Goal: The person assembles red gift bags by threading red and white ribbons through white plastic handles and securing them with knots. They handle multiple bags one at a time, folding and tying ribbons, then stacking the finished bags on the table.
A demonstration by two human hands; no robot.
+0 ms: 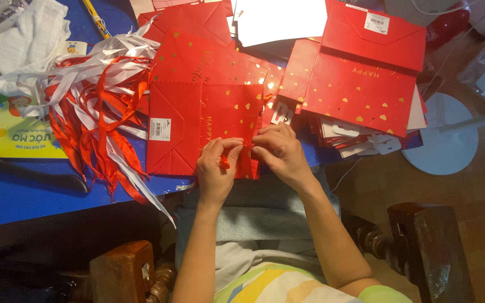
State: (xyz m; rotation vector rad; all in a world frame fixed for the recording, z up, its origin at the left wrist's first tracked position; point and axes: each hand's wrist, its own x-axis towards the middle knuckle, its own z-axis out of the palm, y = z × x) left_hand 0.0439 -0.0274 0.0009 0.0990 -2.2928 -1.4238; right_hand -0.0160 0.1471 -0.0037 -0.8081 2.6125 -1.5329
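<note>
Head-camera view, looking down from a seated person's lap across a cluttered blue worktop (23, 196). Nearest the camera, two dark wooden chair posts (124, 272) flank the person's bare forearms, with a grey cloth (265, 207) lying over the lap. Both hands meet at the near edge of a flat red paper gift bag (197, 126) sprinkled with small gold hearts, which lies on the worktop directly in front of the person. The left hand (215, 168) has its fingers (228, 147) pinched shut on a short piece of red ribbon (224, 163) at the bag's lower edge. The right hand (280, 151) rests just beside it, touching the same edge, its fingers (262, 150) curled and pinching the ribbon's other end against the bag. To the left of the bag sprawls a loose heap of red and white ribbons (99, 95), some strands trailing over the worktop's near edge. Beyond the heap sit a yellow picture book (15, 132) and a white cloth (26, 36). To the right, a stack of matching red bags (360, 84) lies tilted, with white card handle pieces (366, 143) poking out beneath it. Farther back, more red bags (189, 22) and a white sheet (279, 19) lie overlapped. On the floor at right stands a round white fan base (442, 134).
</note>
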